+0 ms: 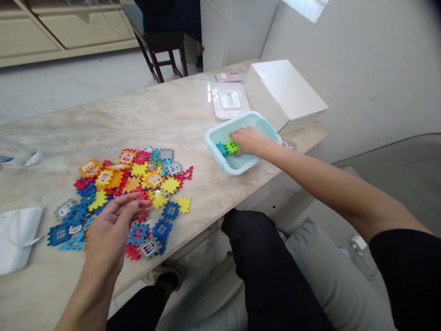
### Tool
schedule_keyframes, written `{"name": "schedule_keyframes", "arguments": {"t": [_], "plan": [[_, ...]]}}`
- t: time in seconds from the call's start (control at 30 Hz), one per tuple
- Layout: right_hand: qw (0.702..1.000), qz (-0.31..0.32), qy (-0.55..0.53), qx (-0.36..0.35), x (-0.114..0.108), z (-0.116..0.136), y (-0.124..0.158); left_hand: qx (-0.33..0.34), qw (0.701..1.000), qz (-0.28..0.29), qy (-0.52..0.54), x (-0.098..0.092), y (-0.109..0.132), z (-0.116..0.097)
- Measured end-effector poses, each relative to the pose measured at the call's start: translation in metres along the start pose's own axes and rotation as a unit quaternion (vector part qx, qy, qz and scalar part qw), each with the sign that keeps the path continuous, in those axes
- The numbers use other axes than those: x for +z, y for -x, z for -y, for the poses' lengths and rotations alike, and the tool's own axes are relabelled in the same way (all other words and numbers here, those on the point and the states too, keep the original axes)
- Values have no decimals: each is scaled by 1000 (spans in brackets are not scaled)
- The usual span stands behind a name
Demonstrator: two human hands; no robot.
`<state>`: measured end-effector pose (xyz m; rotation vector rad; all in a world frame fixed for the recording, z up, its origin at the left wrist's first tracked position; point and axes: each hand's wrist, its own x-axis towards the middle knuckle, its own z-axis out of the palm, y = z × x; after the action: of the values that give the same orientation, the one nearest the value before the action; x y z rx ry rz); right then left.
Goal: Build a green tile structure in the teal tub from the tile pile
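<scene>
My left hand (115,220) is over the near part of a heap of interlocking plastic building pieces (132,185), fingers loosely bent and thumb apart, with nothing visible in it. The flat, tooth-edged pieces are red, yellow, orange, blue and grey, several with white window inserts (155,179). Inside a light-blue plastic basket (229,171), my right hand (248,139) has its fingers closed around the edge of a green building piece (231,147); its fingertips are partly hidden. A teal piece (221,149) sits against the green one in the basket.
Behind the basket lie a clear plastic lid (230,100) and a pink phone (228,77). A white box (284,92) stands by the wall. A white pouch-like item (19,239) and clear plastic wrapping (20,154) are at left. A dark stool (165,43) stands beyond the table, near a person's leg.
</scene>
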<state>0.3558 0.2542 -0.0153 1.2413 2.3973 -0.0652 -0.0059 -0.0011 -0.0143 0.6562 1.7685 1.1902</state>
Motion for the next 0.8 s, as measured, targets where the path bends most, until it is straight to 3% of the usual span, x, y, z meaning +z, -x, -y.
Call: {"name": "schedule_keyframes", "arguments": {"t": [0.8], "plan": [[996,-40,14,75,5,4,-2,12,1000,0,-11,-6,1,-1]]}}
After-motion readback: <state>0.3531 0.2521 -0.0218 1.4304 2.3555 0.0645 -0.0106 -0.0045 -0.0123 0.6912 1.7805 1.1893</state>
